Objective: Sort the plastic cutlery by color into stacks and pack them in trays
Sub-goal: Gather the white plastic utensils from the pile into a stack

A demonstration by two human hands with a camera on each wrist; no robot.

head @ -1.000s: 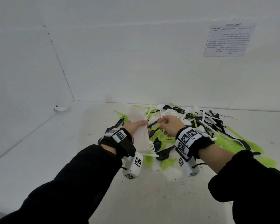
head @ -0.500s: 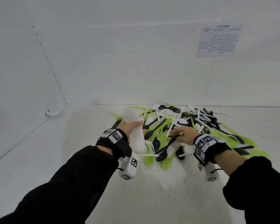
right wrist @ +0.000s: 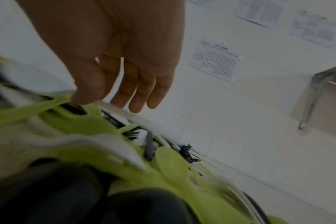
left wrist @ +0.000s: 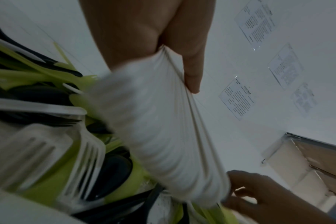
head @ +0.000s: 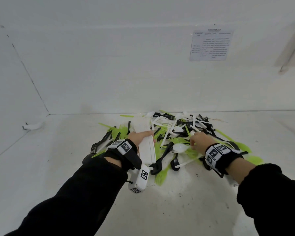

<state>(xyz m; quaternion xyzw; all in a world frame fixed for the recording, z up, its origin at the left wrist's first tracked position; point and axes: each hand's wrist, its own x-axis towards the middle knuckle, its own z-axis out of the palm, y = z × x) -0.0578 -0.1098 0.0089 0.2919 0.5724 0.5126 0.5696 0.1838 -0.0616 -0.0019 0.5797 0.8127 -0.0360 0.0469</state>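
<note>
A mixed pile of green, black and white plastic cutlery (head: 177,133) lies on the white surface against the back wall. My left hand (head: 140,136) grips a thick stack of white cutlery (head: 146,147) held on edge at the pile's left side. The left wrist view shows my thumb (left wrist: 192,72) clamped along that white stack (left wrist: 163,136). My right hand (head: 200,142) reaches down into the pile beside a white spoon (head: 180,148). In the right wrist view its thumb (right wrist: 86,91) lies on a green handle (right wrist: 38,109), the other fingers loosely straight. Whether it pinches anything is hidden.
A printed sheet (head: 211,45) hangs on the back wall. A small white object (head: 32,126) lies by the left wall. A metal-framed fixture (head: 291,48) shows at the upper right. The bare white surface (head: 143,210) stretches in front of the pile.
My right hand has left the white stack and moved right and down into the pile. The left hand keeps its grip on the stack and has barely moved.
</note>
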